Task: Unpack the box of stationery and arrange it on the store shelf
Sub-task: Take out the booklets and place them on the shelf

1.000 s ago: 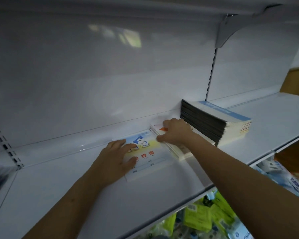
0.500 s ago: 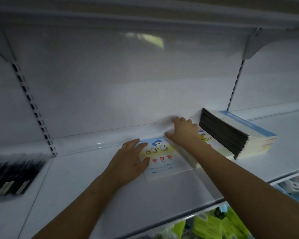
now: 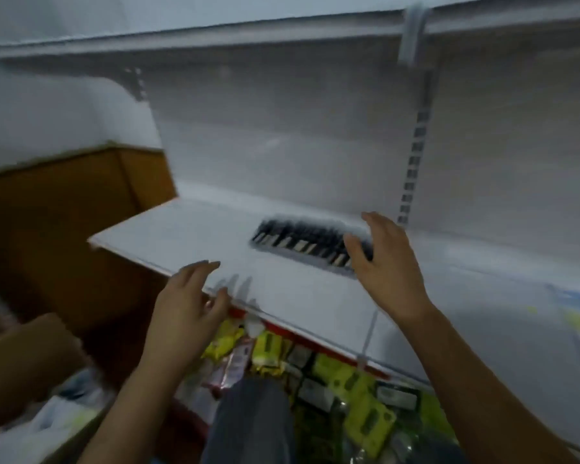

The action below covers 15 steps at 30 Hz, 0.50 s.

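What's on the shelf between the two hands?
In the head view, only bare white shelf lies between the left hand and the right hand. The row of dark items sits further back, reaching the right hand's fingers.

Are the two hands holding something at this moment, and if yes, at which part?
Nothing is held. The left hand and the right hand are both open with relaxed fingers, above the white shelf; the frame is blurred.
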Available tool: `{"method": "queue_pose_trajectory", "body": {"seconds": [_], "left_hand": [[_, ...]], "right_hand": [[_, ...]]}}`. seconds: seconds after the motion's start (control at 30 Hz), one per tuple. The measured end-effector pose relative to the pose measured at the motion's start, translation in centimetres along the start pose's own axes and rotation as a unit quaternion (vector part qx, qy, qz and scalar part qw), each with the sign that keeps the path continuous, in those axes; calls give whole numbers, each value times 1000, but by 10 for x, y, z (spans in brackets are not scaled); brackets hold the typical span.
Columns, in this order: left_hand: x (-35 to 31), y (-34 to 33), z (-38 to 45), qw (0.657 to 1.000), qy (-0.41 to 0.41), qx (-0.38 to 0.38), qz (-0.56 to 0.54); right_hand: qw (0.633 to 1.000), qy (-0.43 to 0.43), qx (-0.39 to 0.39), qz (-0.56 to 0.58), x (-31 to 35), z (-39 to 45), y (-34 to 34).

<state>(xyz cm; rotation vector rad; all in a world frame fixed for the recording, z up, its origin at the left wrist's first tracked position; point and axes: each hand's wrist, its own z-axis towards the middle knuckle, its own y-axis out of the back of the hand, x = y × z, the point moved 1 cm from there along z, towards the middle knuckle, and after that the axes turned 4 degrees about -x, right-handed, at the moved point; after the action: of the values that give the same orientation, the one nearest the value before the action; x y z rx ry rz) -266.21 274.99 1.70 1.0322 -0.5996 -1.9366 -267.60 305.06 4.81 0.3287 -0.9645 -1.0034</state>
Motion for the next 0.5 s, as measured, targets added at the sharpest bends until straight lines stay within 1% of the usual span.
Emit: {"method": "queue_pose_trajectory", "body": {"seconds": [0.1,0.17,0.27,0.33,0.37,0.4,0.43,0.5], "left_hand": [[77,67,-42,992,103,-42,61],[123,109,-79,975,185,-74,98],[178,163,-138,928,315,-135,144],[212,188,-177,895,385,-151,165],[228,196,-193,880,421,-139,169],[243,202,-207,864,463,-108,165],[258,204,-219,846,506,-58,157],[280,202,-228,814,560,88,128]], "right_hand": [[996,30,48,72,83,-9,-66],[985,55,88,141,140,-26,-107],[962,120,155,187,218,-61,-160],[942,163,216,200,261,-91,-194],[931,181,248,197,279,-105,-213],[921,199,279,187,295,-119,-232],[910,213,314,169,309,-132,-251],[883,236,390,111,326,-151,-290]]}}
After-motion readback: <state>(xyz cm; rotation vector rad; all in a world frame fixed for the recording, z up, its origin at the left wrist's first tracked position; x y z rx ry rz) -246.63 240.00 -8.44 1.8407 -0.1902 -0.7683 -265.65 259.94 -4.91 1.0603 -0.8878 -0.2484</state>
